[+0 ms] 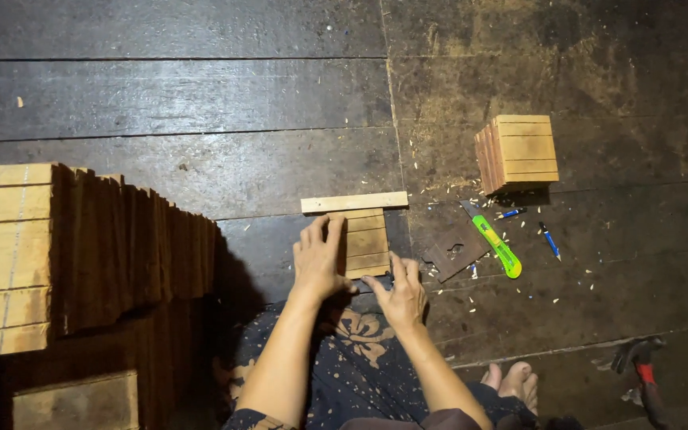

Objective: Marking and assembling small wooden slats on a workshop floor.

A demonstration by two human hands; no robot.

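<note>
Alignment step: left hand lies flat and open on the slat panel; right hand, fingers spread, touches its near edge. The cross strip probably needs squaring next.

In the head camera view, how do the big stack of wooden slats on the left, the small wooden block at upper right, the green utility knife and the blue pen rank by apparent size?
1. Stack of wooden slats, though it lies nearest the camera.
2. Small wooden block.
3. Green utility knife.
4. Blue pen.
</note>
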